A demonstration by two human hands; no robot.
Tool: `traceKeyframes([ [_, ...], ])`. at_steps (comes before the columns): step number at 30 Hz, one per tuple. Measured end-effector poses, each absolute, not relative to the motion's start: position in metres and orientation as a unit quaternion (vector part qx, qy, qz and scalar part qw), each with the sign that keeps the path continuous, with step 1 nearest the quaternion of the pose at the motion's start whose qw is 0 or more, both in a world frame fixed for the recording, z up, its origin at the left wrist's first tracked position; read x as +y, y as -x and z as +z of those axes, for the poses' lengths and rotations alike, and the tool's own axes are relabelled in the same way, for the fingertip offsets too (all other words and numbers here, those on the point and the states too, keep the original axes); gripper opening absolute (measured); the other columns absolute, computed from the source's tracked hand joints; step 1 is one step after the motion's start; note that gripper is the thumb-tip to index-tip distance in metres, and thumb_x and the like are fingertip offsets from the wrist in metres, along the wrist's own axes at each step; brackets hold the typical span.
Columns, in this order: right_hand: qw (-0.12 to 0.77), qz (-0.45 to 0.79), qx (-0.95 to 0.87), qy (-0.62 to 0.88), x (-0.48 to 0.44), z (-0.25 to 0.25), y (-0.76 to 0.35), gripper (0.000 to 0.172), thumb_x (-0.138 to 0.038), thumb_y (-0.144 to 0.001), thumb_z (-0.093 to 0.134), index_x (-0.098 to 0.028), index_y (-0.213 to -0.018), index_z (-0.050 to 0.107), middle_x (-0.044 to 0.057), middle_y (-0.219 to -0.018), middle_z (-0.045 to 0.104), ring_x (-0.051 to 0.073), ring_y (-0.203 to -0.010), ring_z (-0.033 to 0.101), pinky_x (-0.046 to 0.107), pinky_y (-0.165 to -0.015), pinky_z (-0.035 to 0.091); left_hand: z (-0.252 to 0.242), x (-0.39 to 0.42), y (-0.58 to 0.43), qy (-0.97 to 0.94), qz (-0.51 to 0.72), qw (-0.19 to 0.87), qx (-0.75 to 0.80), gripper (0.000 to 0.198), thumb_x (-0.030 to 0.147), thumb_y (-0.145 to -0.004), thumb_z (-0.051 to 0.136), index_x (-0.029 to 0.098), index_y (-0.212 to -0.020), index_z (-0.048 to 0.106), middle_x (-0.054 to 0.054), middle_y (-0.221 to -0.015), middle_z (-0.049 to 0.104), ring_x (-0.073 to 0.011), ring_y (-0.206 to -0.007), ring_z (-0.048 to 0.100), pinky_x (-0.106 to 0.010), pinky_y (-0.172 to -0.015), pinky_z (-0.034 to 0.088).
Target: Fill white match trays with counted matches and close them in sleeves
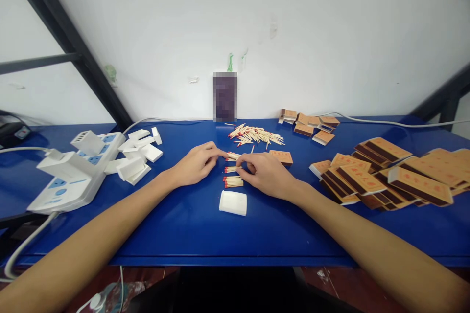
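Blue tabletop point(176, 234) with loose matches point(256, 135), white wall point(330, 34) behind.

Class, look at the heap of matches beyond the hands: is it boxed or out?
Out. The heap of matches lies loose and jumbled on the blue table, with no box around it.

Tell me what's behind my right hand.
Beyond your right hand, I can see an orange matchbox and, farther back, a loose heap of matches. Whatever lies directly under the palm is covered, so I can't see it.
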State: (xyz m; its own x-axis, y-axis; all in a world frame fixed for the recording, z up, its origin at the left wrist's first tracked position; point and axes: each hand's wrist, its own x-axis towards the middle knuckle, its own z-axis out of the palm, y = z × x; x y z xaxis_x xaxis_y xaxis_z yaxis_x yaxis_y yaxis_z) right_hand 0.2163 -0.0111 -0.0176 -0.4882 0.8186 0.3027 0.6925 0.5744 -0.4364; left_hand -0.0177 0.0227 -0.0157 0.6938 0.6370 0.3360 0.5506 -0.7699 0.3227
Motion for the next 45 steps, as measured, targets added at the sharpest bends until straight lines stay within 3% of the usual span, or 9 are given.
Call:
traceKeyframes([
  [6, 0.250, 0.130, -0.855, 0.436, -0.012, -0.016, -0.216, 0.011, -0.022, -0.089, 0.057, -0.017, -0.085, 0.067, -0.005, -0.056, 0.049, 0.009, -0.052, 0.039, 0.025, -0.057, 0.026, -0.012, 0.019, 0.017, -0.914, 0.217, 0.095, 0.330, 0.032, 0.015, -0.094, 0.043, 0.019, -0.117, 0.065, -0.006, -0.103, 0.056, -0.0140, -0.081, 0.055, -0.030, -0.078, 0.049],
  [24, 0.237, 0.170, -0.888, 0.354, -0.022, -0.011, -0.216, 0.018, -0.025, -0.092, 0.055, -0.018, -0.078, 0.066, -0.005, -0.059, 0.051, 0.009, -0.056, 0.043, 0.025, -0.061, 0.030, -0.011, 0.018, 0.016, -0.918, 0.189, 0.064, 0.343, 0.031, 0.017, -0.095, 0.043, 0.018, -0.116, 0.066, -0.006, -0.102, 0.058, -0.0150, -0.082, 0.058, -0.030, -0.076, 0.048],
  [29, 0.277, 0.108, -0.856, 0.423, -0.014, -0.015, -0.218, 0.016, -0.017, -0.091, 0.051, -0.017, -0.091, 0.067, 0.001, -0.074, 0.058, 0.013, -0.066, 0.049, 0.027, -0.064, 0.034, -0.012, 0.018, 0.016, -0.915, 0.182, 0.051, 0.356, 0.031, 0.020, -0.096, 0.043, 0.018, -0.117, 0.065, -0.006, -0.100, 0.059, -0.0162, -0.083, 0.059, -0.031, -0.078, 0.048],
  [35, 0.253, 0.084, -0.862, 0.430, -0.010, -0.022, -0.219, 0.025, -0.014, -0.093, 0.047, -0.017, -0.101, 0.070, 0.005, -0.084, 0.059, 0.018, -0.081, 0.055, 0.029, -0.072, 0.039, -0.011, 0.018, 0.016, -0.922, 0.164, 0.053, 0.347, 0.033, 0.020, -0.096, 0.042, 0.019, -0.119, 0.065, -0.006, -0.100, 0.058, -0.0167, -0.086, 0.058, -0.031, -0.079, 0.048],
  [45, 0.240, 0.092, -0.862, 0.438, -0.006, -0.024, -0.219, 0.032, -0.014, -0.095, 0.043, -0.015, -0.114, 0.069, 0.006, -0.085, 0.060, 0.018, -0.080, 0.055, 0.030, -0.073, 0.039, -0.013, 0.019, 0.016, -0.922, 0.158, 0.045, 0.352, 0.035, 0.022, -0.097, 0.040, 0.019, -0.126, 0.061, -0.006, -0.097, 0.057, -0.0187, -0.088, 0.058, -0.034, -0.081, 0.047],
])
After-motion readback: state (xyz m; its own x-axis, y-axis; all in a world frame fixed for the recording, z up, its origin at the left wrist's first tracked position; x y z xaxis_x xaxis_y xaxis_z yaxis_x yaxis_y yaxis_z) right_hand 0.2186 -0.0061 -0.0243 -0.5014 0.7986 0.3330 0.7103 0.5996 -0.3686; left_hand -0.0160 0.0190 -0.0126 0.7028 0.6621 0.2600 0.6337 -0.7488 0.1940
